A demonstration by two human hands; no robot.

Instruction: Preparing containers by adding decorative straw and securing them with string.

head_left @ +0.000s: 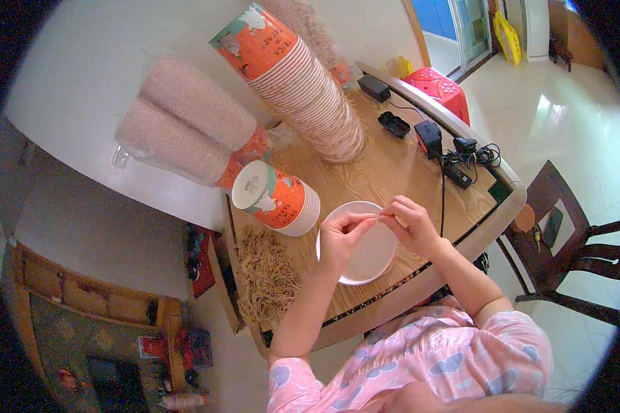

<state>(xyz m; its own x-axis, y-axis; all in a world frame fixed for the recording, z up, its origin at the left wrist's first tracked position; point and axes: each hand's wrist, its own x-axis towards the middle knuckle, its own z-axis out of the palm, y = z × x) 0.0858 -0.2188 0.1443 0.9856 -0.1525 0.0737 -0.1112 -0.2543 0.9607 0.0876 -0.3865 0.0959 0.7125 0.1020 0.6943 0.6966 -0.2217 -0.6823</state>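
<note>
Close together over the table, my left hand [346,236] and my right hand [411,224] pinch with thumb and forefinger. Their fingertips nearly meet, and whatever lies between them is too small to make out. Just beneath is a round white paper bucket [365,265], its open mouth facing up. To the left, a short stack of orange and green printed paper buckets [280,203] stands upside down. Nearer to me, a heap of brown twine pieces [265,279] lies by the table's left edge.
A tall stack of paper buckets [303,89] rises at the back. Bagged bucket stacks [179,127] stand at the far left. Black adapters and cables [455,155] lie on the right of the wooden table [399,165]. A red stool [437,89] and a dark chair [565,230] stand beyond.
</note>
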